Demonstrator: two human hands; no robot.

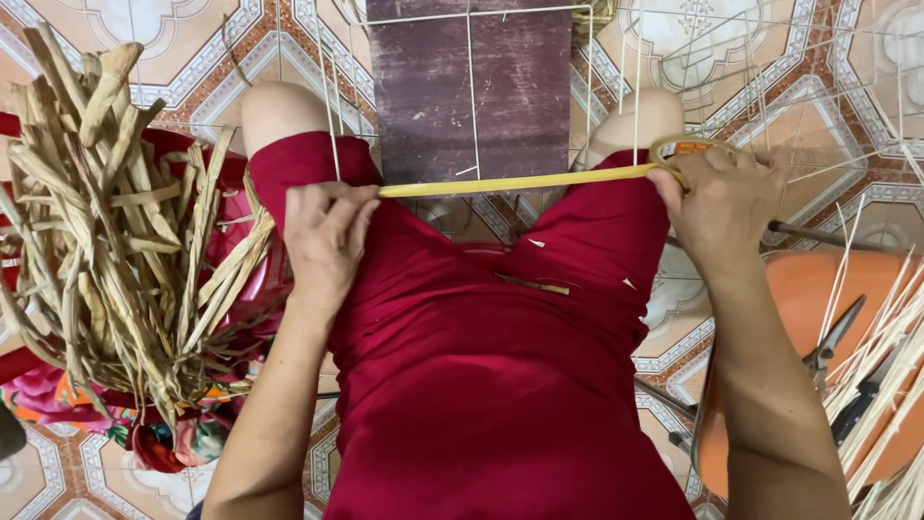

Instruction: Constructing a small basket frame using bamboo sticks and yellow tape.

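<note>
Hands clenched on yellow tape strip [510, 182], left hand [325, 236], right hand [724, 197]

We see a strip of pale yellow tape [510, 182] stretched across dark crimson cloth shorts [481, 366], drawn from a translucent yellowish tape roll with an orange inner label [685, 147]. Above it we note a dull plum-brown rectangular board [472, 87], streaked with pale scuffs, crossed by a thin white wire frame [472, 96]. The tiled floor [173, 48] shows cream fields bordered with terracotta, white and grey-blue geometric bands. We mark a bundle of dry khaki-tan leaf strips [106, 221] over a red plastic seat [173, 144], a flowered pink-and-green cloth [58, 395], a plain orange round stool [818, 289], and straw-coloured thin reeds [885, 385].
</note>
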